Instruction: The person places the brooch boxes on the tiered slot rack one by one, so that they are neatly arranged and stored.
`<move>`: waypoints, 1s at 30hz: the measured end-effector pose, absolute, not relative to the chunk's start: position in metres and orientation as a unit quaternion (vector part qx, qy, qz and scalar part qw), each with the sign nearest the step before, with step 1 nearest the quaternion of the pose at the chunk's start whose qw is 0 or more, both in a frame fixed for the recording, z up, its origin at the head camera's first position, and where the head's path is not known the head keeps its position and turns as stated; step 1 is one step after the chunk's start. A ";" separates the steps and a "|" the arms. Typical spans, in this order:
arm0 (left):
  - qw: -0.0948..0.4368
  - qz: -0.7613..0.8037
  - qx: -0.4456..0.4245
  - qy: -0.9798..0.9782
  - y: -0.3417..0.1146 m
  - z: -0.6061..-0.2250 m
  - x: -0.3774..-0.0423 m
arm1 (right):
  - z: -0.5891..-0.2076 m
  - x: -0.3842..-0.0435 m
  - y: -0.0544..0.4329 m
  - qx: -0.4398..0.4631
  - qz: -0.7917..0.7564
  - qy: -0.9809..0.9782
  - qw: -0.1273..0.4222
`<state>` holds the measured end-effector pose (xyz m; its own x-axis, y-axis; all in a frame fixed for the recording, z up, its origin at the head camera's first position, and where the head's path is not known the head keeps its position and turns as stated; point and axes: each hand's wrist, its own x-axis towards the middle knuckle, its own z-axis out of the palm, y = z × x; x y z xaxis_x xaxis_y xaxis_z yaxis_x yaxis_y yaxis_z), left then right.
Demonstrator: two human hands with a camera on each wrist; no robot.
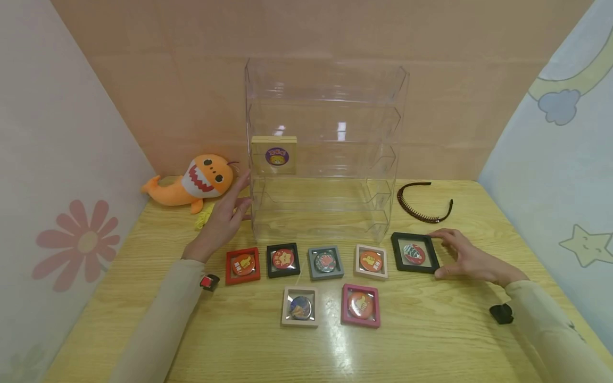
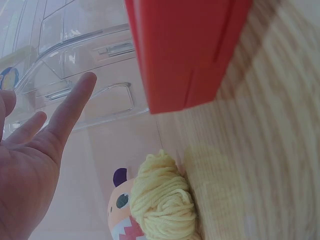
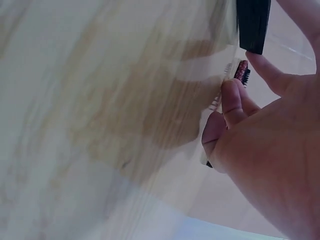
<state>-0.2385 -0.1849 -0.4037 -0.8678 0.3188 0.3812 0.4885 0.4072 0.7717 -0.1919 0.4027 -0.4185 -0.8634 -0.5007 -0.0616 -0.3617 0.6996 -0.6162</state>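
Observation:
In the head view my right hand [image 1: 466, 260] pinches a black display frame [image 1: 396, 255] by its right side, with fingers at the far corner and thumb at the near one. A round badge with a striped leaf-like picture shows inside it. Part of that black frame [image 3: 253, 25] appears in the right wrist view beside my thumb and finger. My left hand [image 1: 221, 223], its fingers extended, is at the left side of a clear acrylic tiered rack [image 1: 321, 199]; whether it touches is unclear. A yellow frame [image 1: 261, 166] with a purple badge stands on a middle tier at the left.
Several framed badges lie before the rack, including red [image 1: 229, 268], black [image 1: 270, 266], grey [image 1: 313, 274] and pink [image 1: 346, 314] ones. An orange plush shark [image 1: 174, 192] and yellow yarn [image 2: 162, 200] are left of the rack. A dark toothed headband [image 1: 419, 215] lies right.

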 end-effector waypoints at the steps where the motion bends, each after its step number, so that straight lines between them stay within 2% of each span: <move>1: 0.088 -0.487 -0.242 -0.835 -0.185 -0.404 -0.238 | -0.418 -0.191 0.402 -0.232 -0.319 0.911 0.117; 21: 0.092 -0.485 -0.247 -0.834 -0.185 -0.400 -0.238 | -0.416 -0.180 0.400 -0.200 -0.503 0.832 0.124; 24: 0.088 -0.488 -0.247 -0.833 -0.186 -0.401 -0.237 | -0.414 -0.177 0.401 -0.185 -0.498 0.841 0.107; 30: 0.082 -0.494 -0.245 -0.830 -0.185 -0.401 -0.236 | -0.409 -0.168 0.401 -0.160 -0.432 0.887 0.034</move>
